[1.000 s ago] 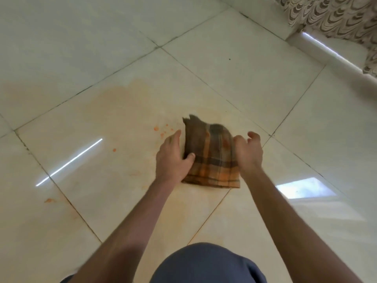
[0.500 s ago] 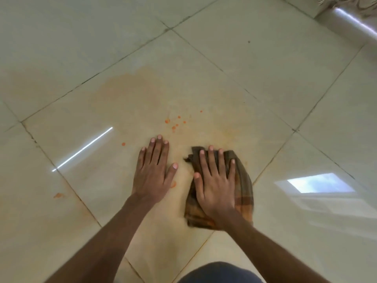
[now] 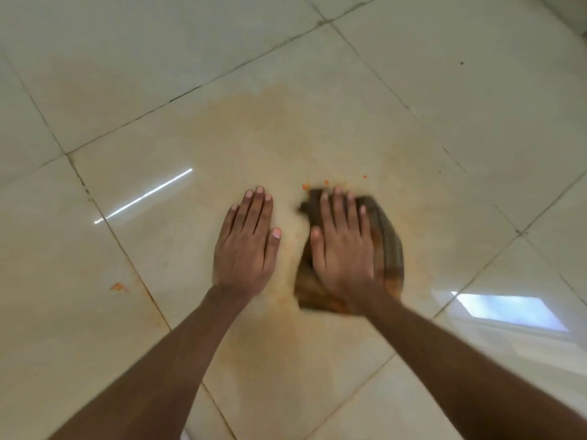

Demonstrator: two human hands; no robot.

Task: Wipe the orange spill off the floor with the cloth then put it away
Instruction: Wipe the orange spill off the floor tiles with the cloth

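We note the right hand pressed flat, fingers spread, on the folded brown-and-orange plaid cloth over the pale orange spill; left hand lies flat on the glossy cream floor tile, holding nothing.

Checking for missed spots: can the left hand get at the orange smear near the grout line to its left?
Probably yes: the left hand lies flat and empty, with only bare floor between it and the orange smear.

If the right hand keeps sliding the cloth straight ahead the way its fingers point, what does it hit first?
Probably the orange droplets just beyond the cloth under the right hand; past them lies only stained tile, as far as the view shows.
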